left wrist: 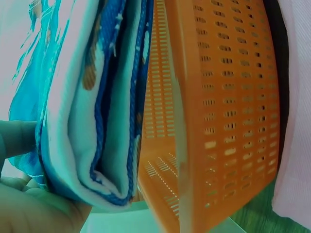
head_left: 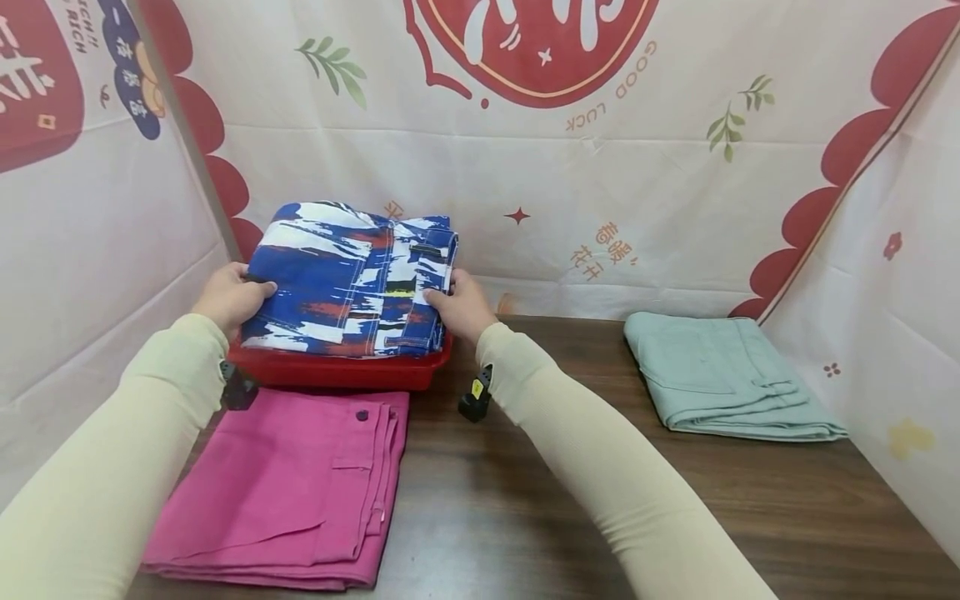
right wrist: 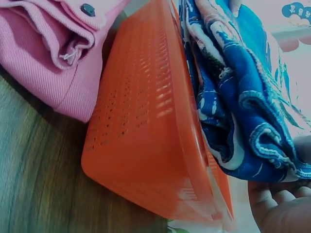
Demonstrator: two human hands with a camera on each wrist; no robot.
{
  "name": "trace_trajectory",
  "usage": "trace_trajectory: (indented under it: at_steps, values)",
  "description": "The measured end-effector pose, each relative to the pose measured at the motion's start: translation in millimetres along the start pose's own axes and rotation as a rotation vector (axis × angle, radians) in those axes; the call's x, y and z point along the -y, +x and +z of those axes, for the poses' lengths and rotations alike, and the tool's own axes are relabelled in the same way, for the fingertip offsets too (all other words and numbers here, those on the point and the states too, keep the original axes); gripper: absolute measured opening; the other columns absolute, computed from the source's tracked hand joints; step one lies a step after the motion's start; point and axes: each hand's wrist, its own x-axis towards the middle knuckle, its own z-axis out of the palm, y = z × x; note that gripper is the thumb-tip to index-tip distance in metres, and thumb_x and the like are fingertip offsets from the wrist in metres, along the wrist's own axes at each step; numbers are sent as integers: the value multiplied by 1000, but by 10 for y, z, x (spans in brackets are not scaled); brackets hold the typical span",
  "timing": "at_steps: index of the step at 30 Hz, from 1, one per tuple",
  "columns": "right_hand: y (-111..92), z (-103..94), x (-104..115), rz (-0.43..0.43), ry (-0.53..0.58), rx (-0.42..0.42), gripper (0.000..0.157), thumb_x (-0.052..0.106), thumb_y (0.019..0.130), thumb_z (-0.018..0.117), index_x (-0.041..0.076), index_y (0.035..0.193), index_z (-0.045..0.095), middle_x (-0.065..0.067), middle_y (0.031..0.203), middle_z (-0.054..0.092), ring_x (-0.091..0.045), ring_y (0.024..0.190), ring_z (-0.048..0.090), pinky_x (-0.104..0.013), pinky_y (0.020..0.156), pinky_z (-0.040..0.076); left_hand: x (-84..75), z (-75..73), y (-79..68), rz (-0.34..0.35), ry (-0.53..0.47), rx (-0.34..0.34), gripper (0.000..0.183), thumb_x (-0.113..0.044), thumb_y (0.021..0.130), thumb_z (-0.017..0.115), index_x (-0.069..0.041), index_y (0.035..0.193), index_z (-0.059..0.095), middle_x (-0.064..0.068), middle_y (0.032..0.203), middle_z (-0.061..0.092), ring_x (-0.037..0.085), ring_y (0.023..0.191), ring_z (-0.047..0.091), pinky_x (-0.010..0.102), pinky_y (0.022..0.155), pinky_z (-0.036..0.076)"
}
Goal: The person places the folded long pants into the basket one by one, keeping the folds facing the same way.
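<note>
Both hands grip a folded garment (head_left: 322, 283), denim-like with a blue, white and red brushstroke print, by its opposite sides. The left hand (head_left: 231, 297) pinches the left edge, thumb on top. On the other side the right hand (head_left: 461, 304) holds the right edge, its fingers curled underneath in the right wrist view. The garment is over a red perforated plastic basket (head_left: 337, 372), close above its rim. In the left wrist view the inside of the basket (left wrist: 163, 111) shows beneath the folded layers (left wrist: 107, 131).
Folded pink trousers (head_left: 277, 483) with a dark button lie in front of the basket. Folded pale green trousers (head_left: 720, 375) lie at the right of the wooden table (head_left: 525, 500). Printed cloth walls (head_left: 570, 183) enclose the back and sides.
</note>
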Motion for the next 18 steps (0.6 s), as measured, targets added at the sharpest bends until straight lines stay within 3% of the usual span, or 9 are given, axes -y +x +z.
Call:
trace_trajectory:
  at_steps: [10, 18]
  values:
    - [7, 80, -10, 7, 49, 23, 46, 23, 99, 63, 12, 140, 45, -8, 128, 60, -23, 107, 65, -45, 93, 52, 104, -12, 42, -11, -37, -32, 64, -30, 102, 53, 6, 149, 28, 31, 136, 46, 34, 102, 61, 43, 87, 55]
    - [20, 88, 7, 17, 28, 43, 49, 19, 97, 66, 13, 140, 43, -9, 130, 58, -25, 108, 64, -46, 92, 53, 105, -48, 51, -28, -4, -43, 68, -33, 102, 52, 5, 151, 26, 31, 138, 44, 38, 108, 57, 49, 94, 51]
